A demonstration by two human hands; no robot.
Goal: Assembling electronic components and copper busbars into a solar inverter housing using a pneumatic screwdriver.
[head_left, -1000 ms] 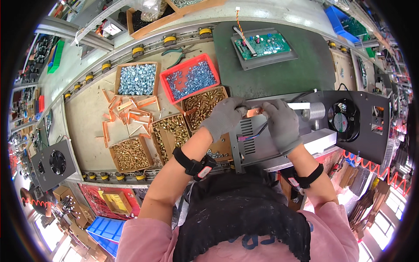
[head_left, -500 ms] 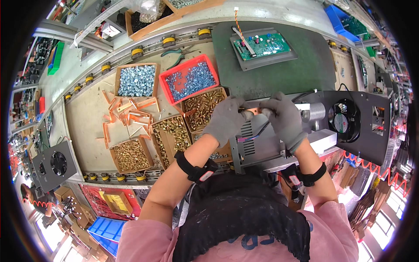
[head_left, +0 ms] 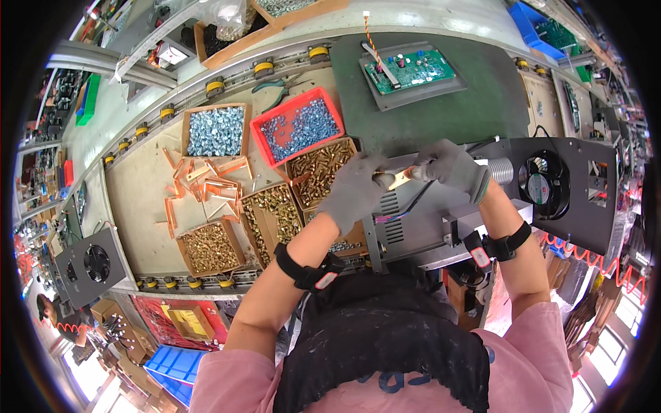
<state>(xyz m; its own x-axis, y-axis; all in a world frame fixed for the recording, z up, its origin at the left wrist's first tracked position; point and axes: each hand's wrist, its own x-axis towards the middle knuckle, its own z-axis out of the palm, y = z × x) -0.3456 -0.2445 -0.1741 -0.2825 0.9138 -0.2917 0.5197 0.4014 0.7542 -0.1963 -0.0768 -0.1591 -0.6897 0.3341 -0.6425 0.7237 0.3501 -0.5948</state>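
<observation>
Pinching a small copper strip (head_left: 401, 178) between both gloved hands, I've got it held over the top edge of the grey metal chassis (head_left: 420, 213) right in front of me. Left hand (head_left: 354, 189) is clenched on one end of the strip, right hand (head_left: 451, 168) closed on the other, fingers tight.

Risk here, as I judge it: the strip is thin and my gloves are thick, so a slack grip could let it slide and drop down into the chassis vents or between the chassis and the surface (head_left: 138, 186). Pull unevenly and I could bend it out of shape. My left forearm hangs just above the open boxes too, so a careless sweep could tip one.

Now the containers. Red plastic tray (head_left: 299, 127) holds silvery screws. Beside it, the cardboard box (head_left: 215, 131) is full of the same sort of bright silver hardware. Three cardboard boxes of brass-coloured fasteners: one near my left hand (head_left: 320, 165), one below it (head_left: 272, 213), one further left (head_left: 208, 246). Loose copper bars (head_left: 206, 186) lie scattered between them. A fourth box seems to sit under my wrist, though I can't see its contents properly. Further back, a grey tray (head_left: 413, 72) carries a green circuit board.
</observation>
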